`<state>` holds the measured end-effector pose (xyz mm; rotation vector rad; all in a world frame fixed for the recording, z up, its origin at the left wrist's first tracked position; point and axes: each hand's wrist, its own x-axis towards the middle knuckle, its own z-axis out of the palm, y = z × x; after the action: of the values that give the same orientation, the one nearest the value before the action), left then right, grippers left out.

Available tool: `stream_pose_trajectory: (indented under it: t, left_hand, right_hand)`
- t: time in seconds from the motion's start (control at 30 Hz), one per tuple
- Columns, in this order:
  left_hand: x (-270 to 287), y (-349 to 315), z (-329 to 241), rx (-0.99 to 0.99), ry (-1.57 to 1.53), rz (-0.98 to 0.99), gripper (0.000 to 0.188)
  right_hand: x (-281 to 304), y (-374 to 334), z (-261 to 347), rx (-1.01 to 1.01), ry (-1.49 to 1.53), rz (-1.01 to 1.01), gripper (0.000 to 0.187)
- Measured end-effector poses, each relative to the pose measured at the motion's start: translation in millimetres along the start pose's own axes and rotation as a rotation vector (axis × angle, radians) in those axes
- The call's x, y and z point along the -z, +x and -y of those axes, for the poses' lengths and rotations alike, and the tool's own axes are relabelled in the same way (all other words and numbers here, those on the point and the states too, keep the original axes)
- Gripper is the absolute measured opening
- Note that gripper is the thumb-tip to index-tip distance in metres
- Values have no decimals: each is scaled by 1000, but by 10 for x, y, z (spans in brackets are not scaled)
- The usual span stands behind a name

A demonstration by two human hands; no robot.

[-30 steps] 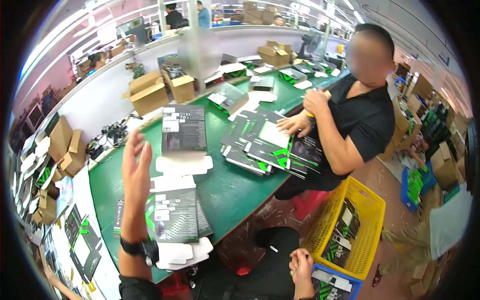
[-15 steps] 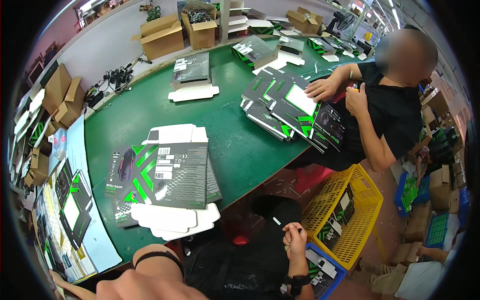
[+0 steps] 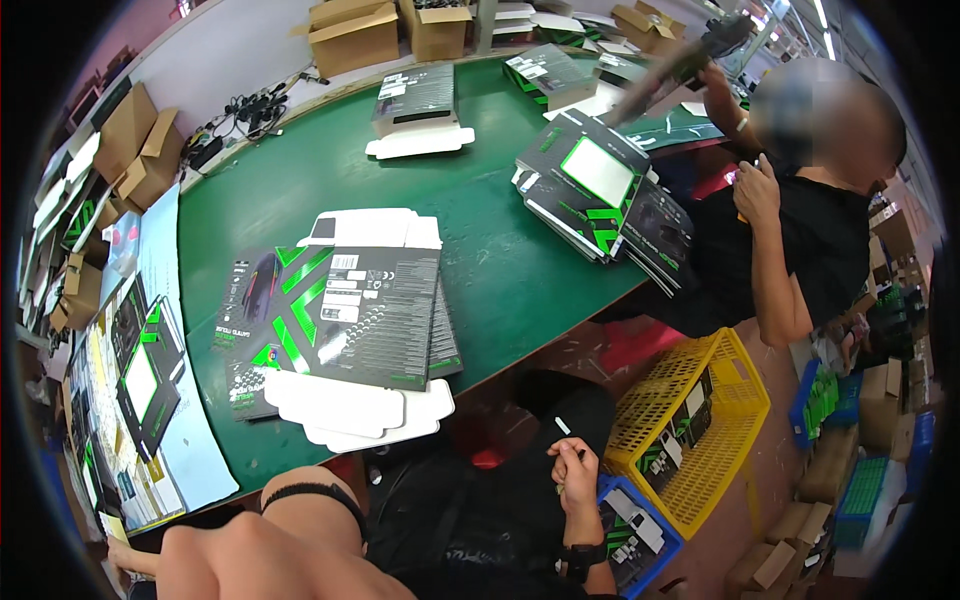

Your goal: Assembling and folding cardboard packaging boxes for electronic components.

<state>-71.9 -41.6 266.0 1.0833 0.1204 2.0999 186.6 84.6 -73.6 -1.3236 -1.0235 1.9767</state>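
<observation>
My right hand (image 3: 574, 475), with a dark watch at its wrist, is above my dark-clothed lap. Its fingers are curled in a pinch, and a small narrow white piece (image 3: 562, 427) shows just beyond the fingertips; its kind is unclear. My left hand (image 3: 250, 555) is raised very near the camera at the bottom, a black band round its wrist; its fingers are out of sight. On the table ahead lies a black-and-green mouse box (image 3: 385, 315) with white end flaps spread, on top of another similar box (image 3: 446, 345). Neither hand touches them.
A co-worker (image 3: 800, 230) at the right holds a motion-blurred box (image 3: 680, 70) beside stacked boxes (image 3: 590, 185). Yellow (image 3: 735, 440) and blue (image 3: 670, 560) crates stand right of my lap. Printed sheets (image 3: 150, 400) lie at the left, with another person's hand (image 3: 125, 553) below.
The co-worker has lifted a box off the stack toward the upper right. My view has shifted, so the table items sit higher and slightly right. My right hand keeps its pinch.
</observation>
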Motion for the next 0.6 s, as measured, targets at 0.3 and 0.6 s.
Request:
stream_pose_trajectory:
  t: [0.3, 0.6]
  left_hand:
    - [158, 66, 173, -162, -65, 331, 13]
    - [167, -318, 105, -161, -46, 236, 9]
  right_hand:
    - [45, 12, -27, -13, -29, -10, 15]
    - [-112, -12, -66, -18, -115, 14, 13]
